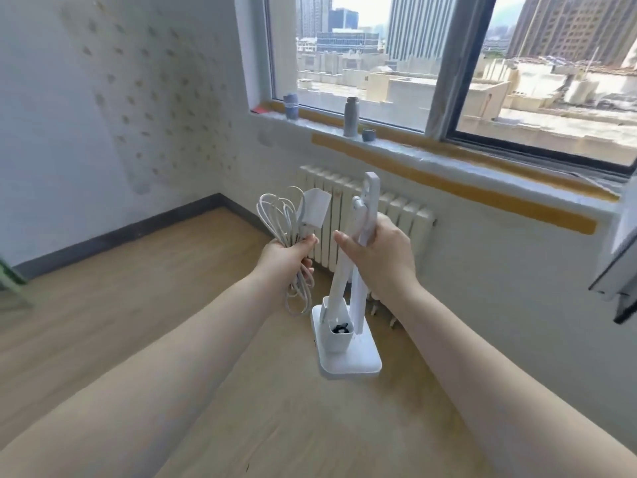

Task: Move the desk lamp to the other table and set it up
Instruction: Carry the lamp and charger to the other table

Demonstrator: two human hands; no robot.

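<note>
We judge carry step in hand: desk lamp (348, 298) off any table, held in air over wood floor (103, 322). Right hand (375, 257) curled round folded lamp arm; base hangs below. Left hand (286, 257) grips coiled cord (279, 215) and plug adapter (312, 210). No table in view; next we need to find one, set base flat. Window (448, 63), radiator (344, 201) ahead; bottles on sill (448, 157).

Desk lamp (348, 298): white plastic, smooth, matt to semi-gloss. Cord (286, 215), centre frame: white, smooth, rubbery sheath; plug block glossy white plastic. Floor (120, 298): pale wood-look planks, matt. Radiator (396, 208): white painted metal, ribbed. Wall (69, 115), upper left: matt paint, pitted with holes.
</note>
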